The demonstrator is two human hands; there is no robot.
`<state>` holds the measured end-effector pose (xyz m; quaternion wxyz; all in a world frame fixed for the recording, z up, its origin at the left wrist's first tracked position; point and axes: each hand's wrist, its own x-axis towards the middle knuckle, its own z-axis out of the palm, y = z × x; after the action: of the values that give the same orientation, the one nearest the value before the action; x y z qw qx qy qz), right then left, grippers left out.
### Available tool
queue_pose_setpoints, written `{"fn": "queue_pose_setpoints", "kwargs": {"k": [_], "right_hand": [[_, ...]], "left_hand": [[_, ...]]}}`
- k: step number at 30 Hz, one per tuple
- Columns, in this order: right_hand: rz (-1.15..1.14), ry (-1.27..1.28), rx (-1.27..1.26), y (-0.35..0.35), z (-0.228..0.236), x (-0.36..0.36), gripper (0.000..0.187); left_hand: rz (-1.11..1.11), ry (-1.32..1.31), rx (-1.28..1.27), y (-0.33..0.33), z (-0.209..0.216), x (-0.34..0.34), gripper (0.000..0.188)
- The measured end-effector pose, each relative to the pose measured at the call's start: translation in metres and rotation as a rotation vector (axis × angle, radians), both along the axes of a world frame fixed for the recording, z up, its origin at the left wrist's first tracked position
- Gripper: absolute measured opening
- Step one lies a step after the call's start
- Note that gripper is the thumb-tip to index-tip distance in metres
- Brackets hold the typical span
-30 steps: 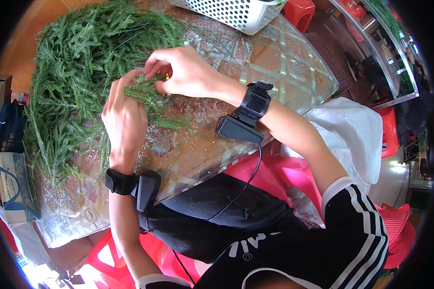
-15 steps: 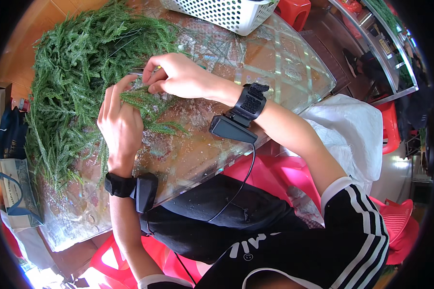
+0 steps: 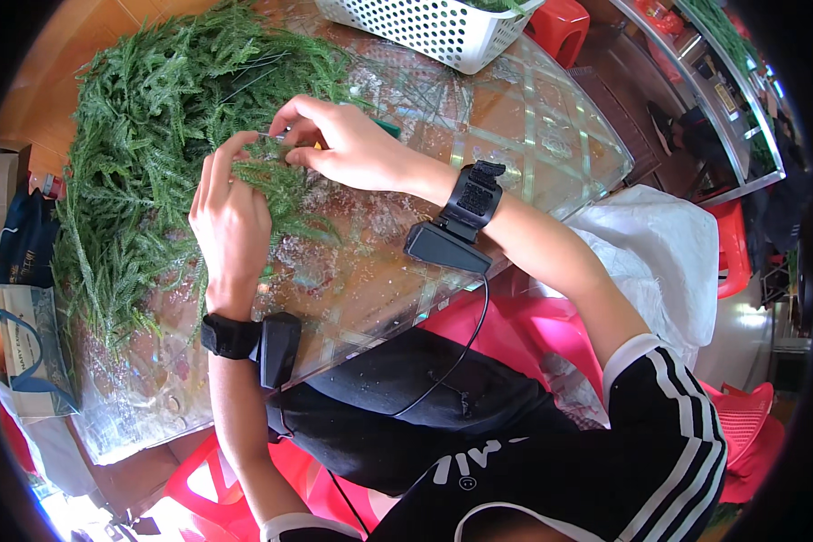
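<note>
Green artificial pine sprigs (image 3: 167, 135) lie in a large heap over the left and far part of the table. At the heap's right edge, my left hand (image 3: 230, 221) is closed on a pine sprig (image 3: 285, 191), its leaves fanning out to the right. My right hand (image 3: 357, 149) faces it, thumb and forefinger curled close to the left fingertips. A thin grey wire-like piece (image 3: 267, 135) shows between the two hands. Something green (image 3: 387, 128) sticks out behind my right hand, and a yellow bit shows among its fingers; whether they are one thing is hidden.
Clear sheeting with white crumbs covers the table (image 3: 370, 280). A white perforated basket (image 3: 425, 32) with greenery stands at the far edge, by a red stool (image 3: 558, 27). A white sack (image 3: 650, 253) is at the right, a paper bag (image 3: 36, 348) at the left.
Both hands stay close together at the sprig. The right fingers have spread a little, and more of the green thing and a yellow bit now show. The view has shifted slightly.
</note>
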<state>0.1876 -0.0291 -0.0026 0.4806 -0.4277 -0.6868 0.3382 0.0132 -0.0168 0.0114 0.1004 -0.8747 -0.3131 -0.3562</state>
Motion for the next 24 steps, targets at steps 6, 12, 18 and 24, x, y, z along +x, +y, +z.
{"fn": "queue_pose_setpoints", "kwargs": {"k": [6, 12, 18, 24], "right_hand": [[-0.123, -0.250, 0.143, -0.002, -0.001, 0.004, 0.018], [-0.068, -0.130, -0.009, 0.003, -0.004, 0.006, 0.018], [-0.095, -0.034, -0.052, 0.007, -0.009, 0.003, 0.023], [-0.063, -0.151, -0.067, 0.004, -0.003, 0.007, 0.023]], "left_hand": [[0.035, -0.006, -0.036, -0.003, 0.003, -0.001, 0.012], [0.008, -0.022, -0.028, -0.004, 0.007, 0.000, 0.016], [-0.089, 0.051, 0.022, 0.001, 0.007, -0.001, 0.011], [-0.131, 0.055, 0.047, 0.000, 0.012, -0.004, 0.010]]}}
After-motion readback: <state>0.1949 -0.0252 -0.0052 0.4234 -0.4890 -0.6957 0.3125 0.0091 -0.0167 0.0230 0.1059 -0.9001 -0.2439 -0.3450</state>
